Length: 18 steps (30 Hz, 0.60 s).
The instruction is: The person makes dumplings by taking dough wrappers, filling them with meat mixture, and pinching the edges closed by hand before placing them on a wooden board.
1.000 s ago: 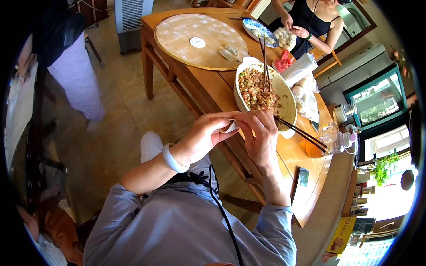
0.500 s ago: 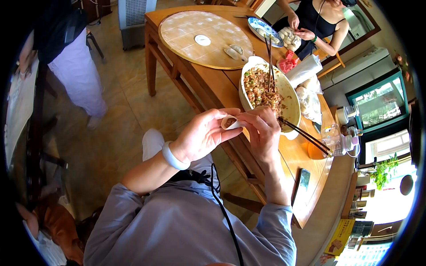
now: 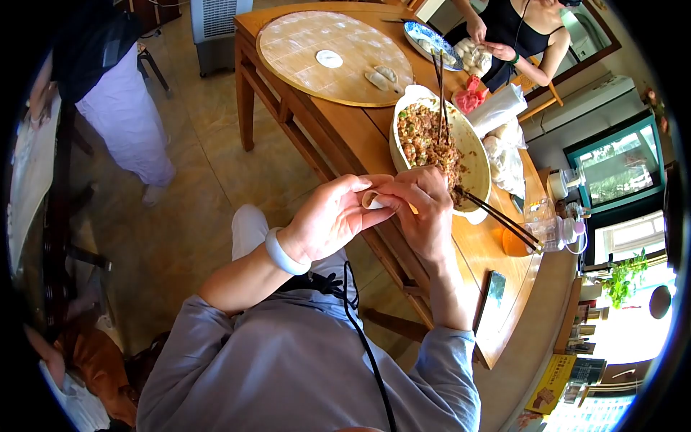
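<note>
A small dumpling (image 3: 371, 200) with a pale wrapper and dark filling sits between my two hands, above the near edge of the table. My left hand (image 3: 327, 219), with a pale bangle at the wrist, cradles it from the left with its fingertips. From the other side my right hand (image 3: 422, 209) pinches the wrapper's edge. Just beyond them stands a white oval bowl (image 3: 471, 162) of minced filling (image 3: 430, 144), with two pairs of chopsticks in it. On a round floured board (image 3: 309, 54) lie a flat wrapper (image 3: 329, 58) and two folded dumplings (image 3: 381, 77).
Across the table (image 3: 468, 270), a person (image 3: 525, 36) in black handles dough near a blue-patterned plate (image 3: 425, 39). Plastic bags (image 3: 502, 162), a jug (image 3: 518, 241) and a phone (image 3: 491, 297) lie along the right. Another person (image 3: 119, 101) stands at the left.
The dumpling's opening looks narrower as my right fingers close over its edge. My hands stay in nearly the same place.
</note>
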{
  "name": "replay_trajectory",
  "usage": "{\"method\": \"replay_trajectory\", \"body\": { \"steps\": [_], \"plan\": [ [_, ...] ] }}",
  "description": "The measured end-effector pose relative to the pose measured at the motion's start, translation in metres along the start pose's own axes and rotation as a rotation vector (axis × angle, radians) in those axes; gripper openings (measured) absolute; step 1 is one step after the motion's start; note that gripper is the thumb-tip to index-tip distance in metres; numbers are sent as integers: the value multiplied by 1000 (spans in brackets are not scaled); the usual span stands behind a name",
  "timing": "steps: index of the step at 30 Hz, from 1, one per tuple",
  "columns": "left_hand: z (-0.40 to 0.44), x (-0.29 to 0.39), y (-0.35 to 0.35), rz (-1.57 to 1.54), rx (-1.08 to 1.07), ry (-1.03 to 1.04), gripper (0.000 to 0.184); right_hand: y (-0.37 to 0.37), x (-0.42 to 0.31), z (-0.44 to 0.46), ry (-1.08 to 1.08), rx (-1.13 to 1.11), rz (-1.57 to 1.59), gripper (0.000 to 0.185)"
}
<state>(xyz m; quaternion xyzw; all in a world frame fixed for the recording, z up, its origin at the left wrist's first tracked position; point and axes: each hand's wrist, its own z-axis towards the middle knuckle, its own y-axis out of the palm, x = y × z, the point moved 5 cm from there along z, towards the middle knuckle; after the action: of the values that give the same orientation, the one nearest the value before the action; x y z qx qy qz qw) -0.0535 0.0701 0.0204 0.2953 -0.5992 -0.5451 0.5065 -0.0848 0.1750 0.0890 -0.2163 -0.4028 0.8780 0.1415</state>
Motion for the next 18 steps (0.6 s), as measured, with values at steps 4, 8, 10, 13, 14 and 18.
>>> {"method": "replay_trajectory", "body": {
  "steps": [4, 8, 10, 13, 14, 18],
  "plan": [
    [1, -2, -2, -13, -7, -7, 38, 0, -3, -1, -104, 47, -89, 11],
    [3, -4, -5, -21, -15, -4, 38, 1, 1, -4, -92, 29, -56, 16],
    [2, -1, 0, 4, -30, 3, 38, -1, 5, -3, 40, -1, 79, 19],
    [3, 3, 7, 33, -75, 33, 44, 1, 15, -6, 175, -72, 249, 21],
    [3, 4, 8, 42, -95, 46, 47, 4, 20, -8, 209, -100, 300, 21],
    [7, 0, -4, 185, -15, 136, 51, 10, 29, -13, 387, 12, 667, 15]
  ]
}}
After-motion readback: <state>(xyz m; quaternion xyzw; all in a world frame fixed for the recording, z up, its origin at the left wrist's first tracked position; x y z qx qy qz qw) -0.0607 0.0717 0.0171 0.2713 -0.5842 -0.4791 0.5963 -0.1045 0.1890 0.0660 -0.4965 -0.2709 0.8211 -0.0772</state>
